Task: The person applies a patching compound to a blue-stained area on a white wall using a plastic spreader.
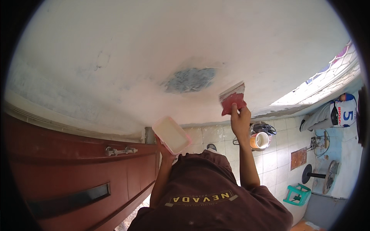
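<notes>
My right hand (239,117) grips a red putty knife (235,99) with a pale, smeared metal edge, held up in front of the white wall (127,50). Left of the blade, the wall has a rough blue-grey patch (189,79) ringed by pale, uneven filler. Lower down, my left hand (163,149) holds a rectangular plastic tub (171,134) with a pink rim and an off-white, smooth content.
A red door (69,158) with a bolt stands at left. A bucket (261,140) beside a dark bag sits on the tiled floor. At right are another person (343,113), a green stool (296,194), a round table (329,175) and a window grille (316,84).
</notes>
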Tool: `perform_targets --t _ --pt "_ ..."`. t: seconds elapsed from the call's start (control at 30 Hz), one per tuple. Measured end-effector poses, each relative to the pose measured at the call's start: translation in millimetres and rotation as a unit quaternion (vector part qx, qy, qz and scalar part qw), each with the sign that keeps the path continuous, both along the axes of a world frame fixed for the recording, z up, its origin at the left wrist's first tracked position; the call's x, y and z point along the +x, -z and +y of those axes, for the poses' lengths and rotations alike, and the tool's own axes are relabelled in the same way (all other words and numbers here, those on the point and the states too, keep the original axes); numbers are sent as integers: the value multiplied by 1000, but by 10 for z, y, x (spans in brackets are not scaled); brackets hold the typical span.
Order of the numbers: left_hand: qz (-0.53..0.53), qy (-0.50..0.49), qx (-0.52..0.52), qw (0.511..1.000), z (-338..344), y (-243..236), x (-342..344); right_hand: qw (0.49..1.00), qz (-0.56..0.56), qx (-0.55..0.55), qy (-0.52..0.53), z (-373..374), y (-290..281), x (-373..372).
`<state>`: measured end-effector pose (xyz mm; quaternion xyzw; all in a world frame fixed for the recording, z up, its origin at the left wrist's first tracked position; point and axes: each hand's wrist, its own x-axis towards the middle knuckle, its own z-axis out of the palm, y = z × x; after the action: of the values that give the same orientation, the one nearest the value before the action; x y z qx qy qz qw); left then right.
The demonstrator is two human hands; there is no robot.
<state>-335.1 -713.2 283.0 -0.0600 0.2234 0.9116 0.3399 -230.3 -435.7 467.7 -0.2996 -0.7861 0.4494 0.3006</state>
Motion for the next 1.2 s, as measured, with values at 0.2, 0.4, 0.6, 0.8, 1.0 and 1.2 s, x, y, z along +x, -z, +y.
perform_targets --t 0.2,0.4,0.6,0.8,1.0,1.2 --pt "4 59 22 998 -273 141 -163 948 55 267 166 -86 107 -686" --pt "12 34 -45 998 -528 -135 -322 922 195 288 169 -724 245 -1700" --pt "41 40 30 998 -1155 44 -487 923 134 357 51 -1630 1001 -2010" --pt "20 42 5 999 -1311 -252 -401 914 156 334 167 -1059 938 -1207" --pt "41 24 -68 997 -1343 -181 -313 854 200 368 310 -54 4 -1114" --pt "28 46 -64 997 -1132 -260 -298 915 181 347 95 -1220 473 -1728"
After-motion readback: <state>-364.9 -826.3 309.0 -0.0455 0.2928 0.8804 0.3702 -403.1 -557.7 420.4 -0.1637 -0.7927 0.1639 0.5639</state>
